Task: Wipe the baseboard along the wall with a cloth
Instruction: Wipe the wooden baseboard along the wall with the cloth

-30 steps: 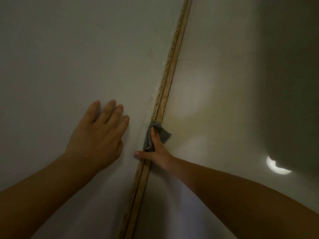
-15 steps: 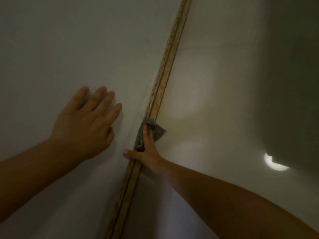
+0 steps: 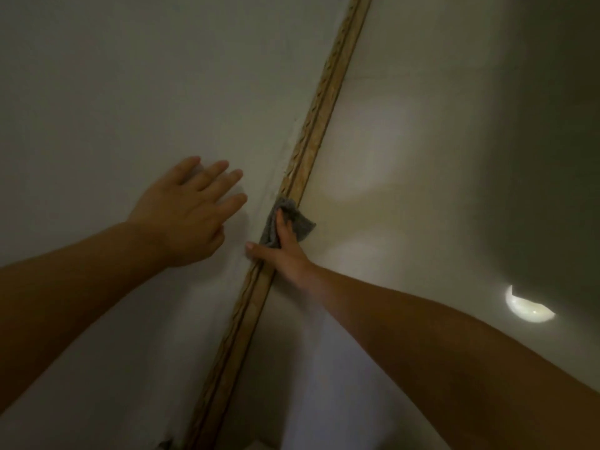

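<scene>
Two bare arms in shot, two hands at work, and one cloth between them. The right hand (image 3: 285, 251) is down on the baseboard (image 3: 311, 147), fingers pressed together over a single small grey cloth (image 3: 300, 219), flattening it against the wood, with the thumb stuck out sideways across the trim towards the wall. The cloth sits right on the strip, about halfway along its visible run, one corner flopping off onto the floor (image 3: 406, 141) side.

The left hand (image 3: 185, 216) is planted on the wall (image 3: 130, 92), palm flat, four fingers showing and loosely spread, holding nothing; its thumb is tucked out of sight beneath. It's just beside the baseboard, not touching it.

One baseboard only: a long tan wooden strip running diagonally from the bottom of the view up to the top, its wall-side edge looking rough and chipped. Pale wall on one side of it, pale glossy floor on the other. One bright crescent of reflected light (image 3: 527, 308) on that floor, well away from the hands, beyond the right forearm. Dim all round.
</scene>
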Tool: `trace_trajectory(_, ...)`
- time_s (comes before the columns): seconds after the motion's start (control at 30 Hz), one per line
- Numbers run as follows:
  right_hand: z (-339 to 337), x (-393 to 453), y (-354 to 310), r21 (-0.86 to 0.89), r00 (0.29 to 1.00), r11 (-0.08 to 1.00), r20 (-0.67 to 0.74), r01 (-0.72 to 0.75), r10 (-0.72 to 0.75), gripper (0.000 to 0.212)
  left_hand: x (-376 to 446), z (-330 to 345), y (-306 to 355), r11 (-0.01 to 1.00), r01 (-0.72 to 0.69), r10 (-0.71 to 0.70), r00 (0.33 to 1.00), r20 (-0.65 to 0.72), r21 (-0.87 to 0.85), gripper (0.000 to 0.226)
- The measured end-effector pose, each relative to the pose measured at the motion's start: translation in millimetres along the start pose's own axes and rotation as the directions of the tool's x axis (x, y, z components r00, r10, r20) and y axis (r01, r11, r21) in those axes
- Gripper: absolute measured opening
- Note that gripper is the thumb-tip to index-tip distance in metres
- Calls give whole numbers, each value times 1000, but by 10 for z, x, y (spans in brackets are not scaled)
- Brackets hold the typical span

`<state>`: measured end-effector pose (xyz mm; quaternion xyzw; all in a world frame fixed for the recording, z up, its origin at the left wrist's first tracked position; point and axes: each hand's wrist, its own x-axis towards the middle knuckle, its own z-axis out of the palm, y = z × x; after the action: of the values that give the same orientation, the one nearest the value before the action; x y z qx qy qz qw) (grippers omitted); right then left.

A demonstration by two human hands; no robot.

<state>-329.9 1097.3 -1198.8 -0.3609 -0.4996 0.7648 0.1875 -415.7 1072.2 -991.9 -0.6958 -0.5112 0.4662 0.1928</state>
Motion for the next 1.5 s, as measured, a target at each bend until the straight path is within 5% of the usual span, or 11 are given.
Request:
trace_trajectory(0.23,196,-127,74,-12,998,1000,64,-26,27,117,-205,28,56,989,36,-46,996,-71,-147,57)
trace_trajectory(0.47,157,-215,-11,-73,990,996,126,-49,58,121,-201,-29,21,994,11,-15,999,-38,-108,61)
trace_trajectory(1.03,342,-173,186,-50,998,998,-44,32,-34,118,-179,108,-16,996,-83,84,993,-77,11,61)
trace_trajectory(1.5,562,-307,149,88,991,996,-131,23,-11,92,-147,138,10,997,-68,72,993,-89,46,59)
